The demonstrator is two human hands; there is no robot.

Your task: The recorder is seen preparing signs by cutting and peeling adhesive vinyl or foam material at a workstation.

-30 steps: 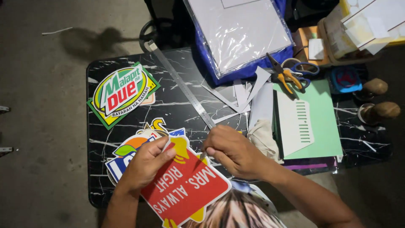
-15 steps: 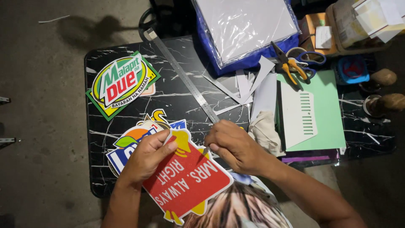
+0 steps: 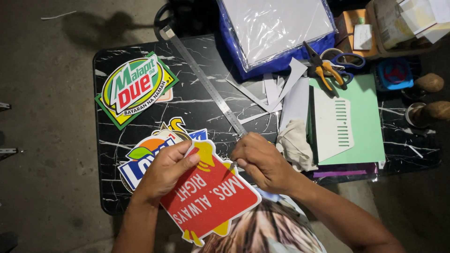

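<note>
My left hand (image 3: 164, 171) grips the upper left edge of a red and yellow cutout sign (image 3: 211, 199) with white lettering, held over the near edge of the black marble-patterned table (image 3: 187, 110). My right hand (image 3: 262, 161) is closed at the sign's upper right edge. A thin dark tool tip pokes from its fingers onto the sign; the tool itself is mostly hidden. Under the red sign lies a blue, orange and white cutout sign (image 3: 140, 161). A long metal ruler (image 3: 201, 79) runs diagonally to my right hand.
A green and yellow round logo sign (image 3: 133, 89) lies at the table's left. A plastic-wrapped stack of sheets (image 3: 276, 28) sits at the back. Paper scraps (image 3: 276, 91), scissors (image 3: 323, 65), green paper (image 3: 363, 126), a slotted white card (image 3: 330, 136) and a cloth (image 3: 295, 145) fill the right.
Both hands stay on the red sign. It has tilted and shifted slightly as my right hand works along its upper edge. The camera has drifted a little.
</note>
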